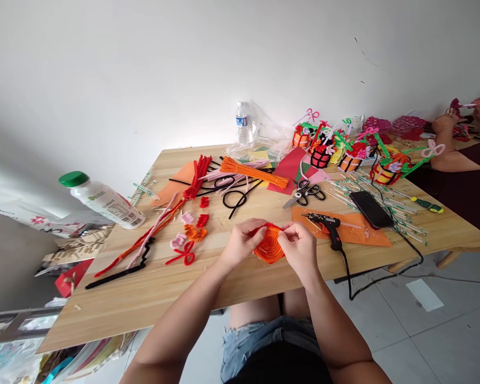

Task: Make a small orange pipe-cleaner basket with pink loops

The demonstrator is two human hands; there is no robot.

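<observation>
Both of my hands hold an orange pipe-cleaner coil (268,247) with a red strand at its top, just above the wooden table (152,293). My left hand (240,243) grips its left edge. My right hand (300,247) pinches the upper right edge with fingertips. A black glue gun (327,224) lies on orange paper just right of my right hand. Small curled pipe-cleaner pieces (189,234) in pink, orange and red lie left of my left hand.
Scissors (305,193), a bundle of orange pipe cleaners (253,172), a phone (370,208), a screwdriver (425,204) and finished flower baskets (388,166) fill the far side. A tipped bottle (104,200) sits at left, a water bottle (242,124) at back. Another person's hands (464,114) work at far right.
</observation>
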